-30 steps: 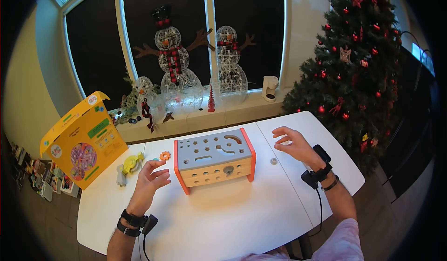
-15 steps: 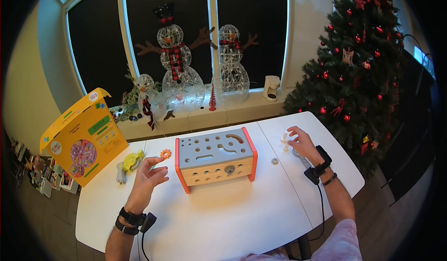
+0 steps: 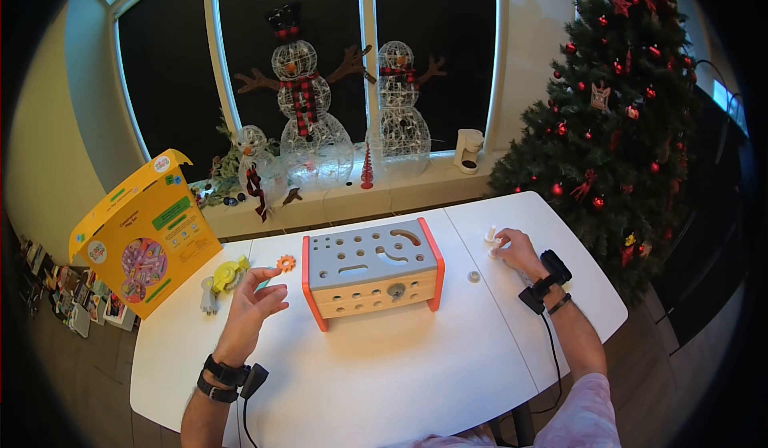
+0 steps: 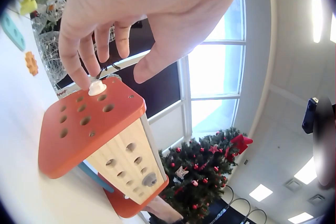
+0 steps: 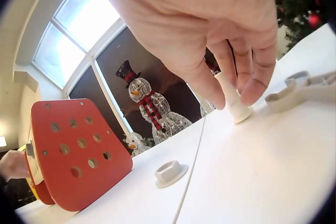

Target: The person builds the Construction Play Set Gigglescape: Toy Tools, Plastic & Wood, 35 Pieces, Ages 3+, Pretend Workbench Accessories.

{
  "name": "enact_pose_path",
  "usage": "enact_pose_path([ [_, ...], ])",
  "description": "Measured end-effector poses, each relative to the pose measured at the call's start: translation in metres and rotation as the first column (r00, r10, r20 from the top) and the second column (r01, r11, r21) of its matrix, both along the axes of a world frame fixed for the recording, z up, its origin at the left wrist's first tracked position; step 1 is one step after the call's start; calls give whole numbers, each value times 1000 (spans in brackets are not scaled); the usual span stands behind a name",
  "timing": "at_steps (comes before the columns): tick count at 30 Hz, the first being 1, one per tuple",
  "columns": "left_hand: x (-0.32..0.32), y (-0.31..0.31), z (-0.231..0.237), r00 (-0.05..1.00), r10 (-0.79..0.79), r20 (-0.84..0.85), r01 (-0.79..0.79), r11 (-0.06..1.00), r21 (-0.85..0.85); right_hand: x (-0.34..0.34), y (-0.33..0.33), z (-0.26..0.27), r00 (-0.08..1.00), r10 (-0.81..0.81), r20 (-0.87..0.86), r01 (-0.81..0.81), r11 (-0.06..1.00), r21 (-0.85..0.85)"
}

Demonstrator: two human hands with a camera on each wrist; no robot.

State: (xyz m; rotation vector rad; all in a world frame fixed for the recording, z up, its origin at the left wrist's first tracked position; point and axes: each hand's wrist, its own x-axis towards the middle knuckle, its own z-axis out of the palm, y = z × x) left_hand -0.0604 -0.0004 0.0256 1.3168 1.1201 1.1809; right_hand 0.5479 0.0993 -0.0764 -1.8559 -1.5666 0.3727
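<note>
Black straps circle both wrists over there, each with a boxy black module and thin cable; the sleeve I see is mottled pink and white

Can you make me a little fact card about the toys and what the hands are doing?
left hand: holding nothing, in the air left of the bench
right hand: pinching a white bolt
bench: grey top, red ends, lots of holes
nut: right of the bench
gear: orange, left of the bench
box: yellow, at the left end of the table
</note>
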Motion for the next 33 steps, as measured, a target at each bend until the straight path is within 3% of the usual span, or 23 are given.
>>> enact_pose_path([
  [3, -1, -1, 4, 1000, 21, -1, -21, 1000, 4, 1, 1, -2, 997, 19, -81, -21, 1000, -17],
  [6, -6, -1, 15, 998, 68, 10, -68, 997, 26, -1, 0, 0, 1000, 4, 3, -4, 998, 56],
  [9, -22, 3, 28, 992, 124, 19, -125, 990, 64, -4, -1, 7, 996, 13, -92, -12, 1000, 18],
  [11, -40, 10, 30, 980, 199, 16, -199, 966, 166, -7, -3, 9, 964, 30, -266, -19, 999, 44],
  [13, -59, 20, 29, 973, 230, 19, -230, 955, 190, -12, -6, 13, 956, 57, -286, -41, 997, 61],
  [17, -84, 50, 16, 953, 280, -116, -258, 951, 172, -30, -14, 26, 919, 116, -377, -78, 990, 114],
  [19, -89, 71, 2, 933, 177, -315, -167, 984, 58, -46, -21, 38, 885, 150, -440, -107, 987, 120],
  [20, -91, 85, -8, 933, 181, -312, -171, 983, 60, -54, -23, 44, 847, 180, -500, -133, 983, 129],
  [22, -94, 118, -32, 806, 61, -589, -6, 995, 95, -67, -28, 52, 861, 213, -462, -155, 975, 160],
  [23, -91, 131, -43, 808, 65, -586, -7, 995, 100, -72, -29, 56, 873, 240, -424, -174, 966, 190],
  [26, -83, 168, -83, 432, 258, -864, 152, 924, 351, -81, -34, 64, 903, 302, -306, -243, 946, 214],
  [27, -78, 177, -94, 435, 257, -863, 154, 923, 353, -85, -38, 69, 905, 299, -303, -241, 947, 215],
  [29, -62, 184, -104, 171, 302, -938, 148, 933, 327, -91, -47, 78, 895, 341, -288, -290, 934, 208],
  [33, -46, 183, -101, 176, 149, -973, 91, 982, 167, -99, -64, 92, 908, 332, -255, -287, 937, 198],
])
